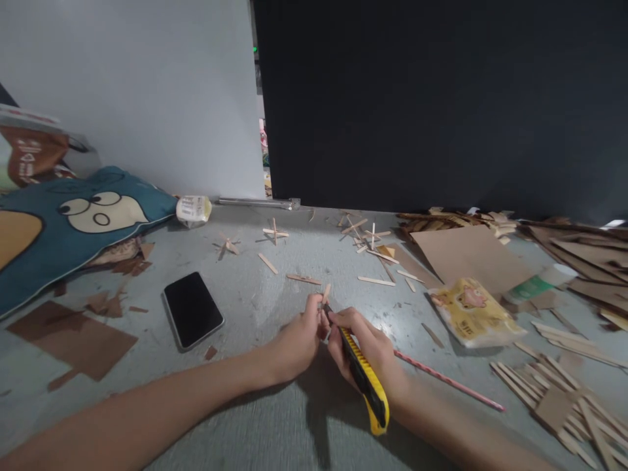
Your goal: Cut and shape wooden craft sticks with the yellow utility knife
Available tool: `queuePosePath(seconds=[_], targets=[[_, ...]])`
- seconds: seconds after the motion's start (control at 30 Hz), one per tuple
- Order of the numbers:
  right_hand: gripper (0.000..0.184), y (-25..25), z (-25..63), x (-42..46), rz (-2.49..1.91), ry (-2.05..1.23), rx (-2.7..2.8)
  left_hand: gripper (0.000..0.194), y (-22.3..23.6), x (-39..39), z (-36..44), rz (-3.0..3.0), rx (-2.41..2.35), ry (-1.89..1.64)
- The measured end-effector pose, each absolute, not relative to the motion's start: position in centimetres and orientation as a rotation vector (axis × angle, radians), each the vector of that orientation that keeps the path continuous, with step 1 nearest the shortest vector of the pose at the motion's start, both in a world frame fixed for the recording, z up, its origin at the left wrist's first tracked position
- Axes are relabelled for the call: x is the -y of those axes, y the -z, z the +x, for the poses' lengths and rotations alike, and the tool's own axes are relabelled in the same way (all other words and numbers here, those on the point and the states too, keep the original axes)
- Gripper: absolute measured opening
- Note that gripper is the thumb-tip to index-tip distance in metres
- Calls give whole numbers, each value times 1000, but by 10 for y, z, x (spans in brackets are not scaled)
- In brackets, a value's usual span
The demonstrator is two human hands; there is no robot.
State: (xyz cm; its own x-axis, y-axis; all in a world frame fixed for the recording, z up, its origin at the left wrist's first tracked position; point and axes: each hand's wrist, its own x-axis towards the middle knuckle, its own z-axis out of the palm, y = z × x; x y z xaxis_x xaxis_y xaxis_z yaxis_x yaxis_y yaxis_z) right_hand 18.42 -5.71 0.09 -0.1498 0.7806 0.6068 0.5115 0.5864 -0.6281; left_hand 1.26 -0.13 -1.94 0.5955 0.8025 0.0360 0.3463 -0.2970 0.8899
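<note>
My right hand (360, 343) is wrapped round a yellow and black utility knife (364, 374), its handle end pointing down toward me. The blade end meets a short wooden craft stick (326, 292), which my left hand (305, 327) pinches between thumb and fingers. Both hands are close together over the middle of the table, and the contact between blade and stick is partly hidden by the fingers. Just beyond them lies a craft stick (304, 279) flat on the table. Farther back, small crossed-stick pieces (275, 232) stand on the surface.
A black phone (193, 310) lies left, near brown cardboard (73, 339) and a blue cushion (98, 216). At right are a red striped pencil (449, 379), a yellow packet (475, 313), a glue bottle (540, 284) and a pile of craft sticks (564, 399). Dark and white panels stand behind.
</note>
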Motion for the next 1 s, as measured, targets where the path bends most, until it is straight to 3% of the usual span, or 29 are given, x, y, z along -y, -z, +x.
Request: queuePosePath(seconds=[0.8, 1.0], targets=[[6, -2, 168, 60, -1189, -241, 1556, 29, 11, 1, 22, 1832, -886, -725], [25, 7, 176, 57, -972, -125, 1773, 32, 10, -3, 20, 1847, -765, -822]])
